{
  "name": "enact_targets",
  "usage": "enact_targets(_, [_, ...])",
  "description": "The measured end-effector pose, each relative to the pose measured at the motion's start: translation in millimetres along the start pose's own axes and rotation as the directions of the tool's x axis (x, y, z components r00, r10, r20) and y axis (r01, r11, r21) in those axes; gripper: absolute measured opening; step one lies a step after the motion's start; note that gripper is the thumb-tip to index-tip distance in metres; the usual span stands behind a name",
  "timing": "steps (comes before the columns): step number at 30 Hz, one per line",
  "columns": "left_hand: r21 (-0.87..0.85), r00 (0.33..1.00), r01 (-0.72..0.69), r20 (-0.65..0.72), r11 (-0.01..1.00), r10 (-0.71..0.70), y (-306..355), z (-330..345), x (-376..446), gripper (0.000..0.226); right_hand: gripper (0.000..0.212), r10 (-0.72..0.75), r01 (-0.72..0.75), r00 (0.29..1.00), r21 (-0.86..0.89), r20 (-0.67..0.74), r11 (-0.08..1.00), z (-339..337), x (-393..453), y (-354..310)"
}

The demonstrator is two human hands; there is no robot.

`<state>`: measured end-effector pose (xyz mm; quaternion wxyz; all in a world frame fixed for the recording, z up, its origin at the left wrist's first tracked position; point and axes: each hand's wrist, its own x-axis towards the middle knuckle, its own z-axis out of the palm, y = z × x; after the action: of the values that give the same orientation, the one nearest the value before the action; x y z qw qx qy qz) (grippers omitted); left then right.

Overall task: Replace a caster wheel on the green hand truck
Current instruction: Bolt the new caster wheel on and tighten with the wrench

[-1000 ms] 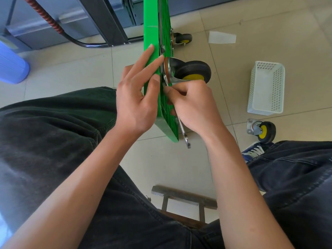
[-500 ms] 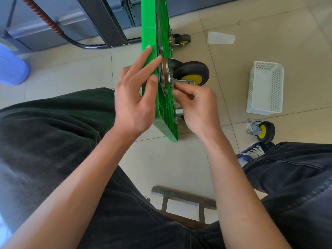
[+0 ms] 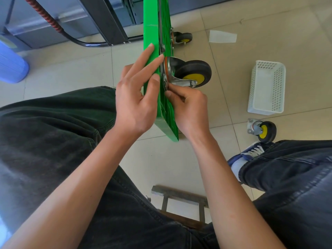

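Observation:
The green hand truck (image 3: 150, 33) stands on its edge on the tiled floor between my knees. My left hand (image 3: 136, 103) presses straight fingers flat against its smooth face. On its ribbed underside sits a black-and-yellow caster wheel (image 3: 195, 74) on a metal bracket. My right hand (image 3: 188, 108) is curled at the lower corner of that caster's mounting plate and grips a wrench that is almost wholly hidden inside the hand. A second mounted caster (image 3: 183, 39) shows farther up the platform. A loose caster (image 3: 263, 131) lies on the floor to the right.
A white perforated basket (image 3: 265, 87) lies on the floor right of the truck, with a paper scrap (image 3: 222, 36) beyond it. A blue bin (image 3: 10, 65) stands at far left. A metal stool frame (image 3: 179, 196) is under me, my shoe (image 3: 251, 153) at right.
My right hand turned at the caster plate; the wrench handle that stuck out below the hand is now tucked out of sight. My left hand stayed pressed on the platform.

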<state>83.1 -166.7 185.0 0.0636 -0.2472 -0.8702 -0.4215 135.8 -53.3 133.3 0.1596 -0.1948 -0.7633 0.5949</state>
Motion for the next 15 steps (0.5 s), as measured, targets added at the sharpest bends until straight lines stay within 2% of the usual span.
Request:
enact_targets(12, [-0.002, 1.000, 0.015, 0.002, 1.000, -0.015, 2, -1, 0, 0.040, 0.018, -0.017, 0.015, 1.000, -0.092, -0.019, 0.996, 0, -2, -6])
enact_targets(15, [-0.004, 1.000, 0.012, 0.003, 1.000, -0.012, 2, -1, 0, 0.040, 0.029, 0.034, -0.030, 0.999, -0.148, 0.028, 0.988, -4, -1, -16])
